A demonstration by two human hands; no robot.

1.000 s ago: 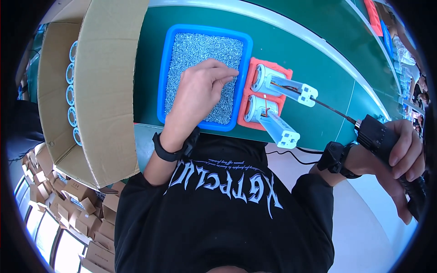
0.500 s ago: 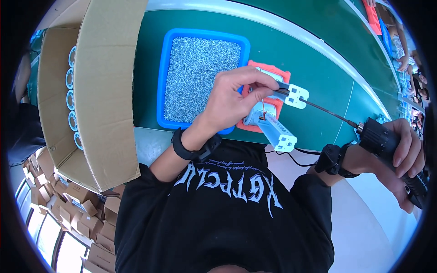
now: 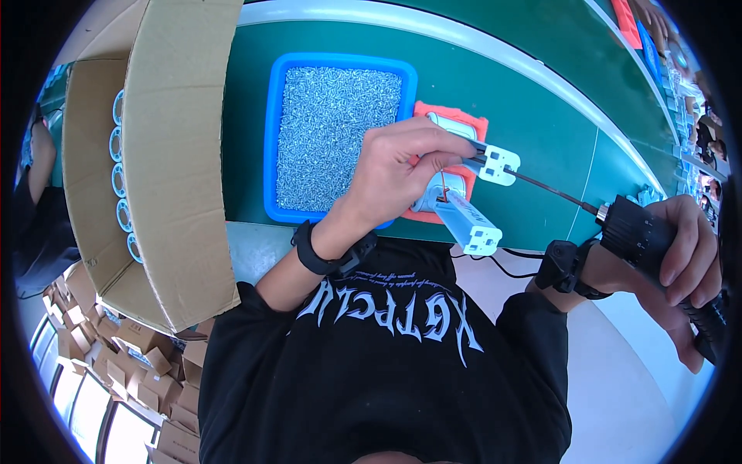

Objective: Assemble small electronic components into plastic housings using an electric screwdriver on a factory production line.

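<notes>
Between the fingertips and thumb of my left hand is a dark part with a white end plate that has small square holes. My right hand is wrapped round a black electric screwdriver. Its long thin bit reaches left to the end plate; whether a screw sits at the tip I cannot make out. Just below, a pale blue housing with a similar white end leans out of an orange-red holder, which is partly hidden behind my left hand.
A blue tray full of small silver screws lies left of the holder on the green table. Further left stands an open cardboard box with white rings inside. Several cartons are piled behind; other people are at the edges.
The view has shifted slightly. Both hands keep their grips, and the screwdriver bit still points at the white end plate.
</notes>
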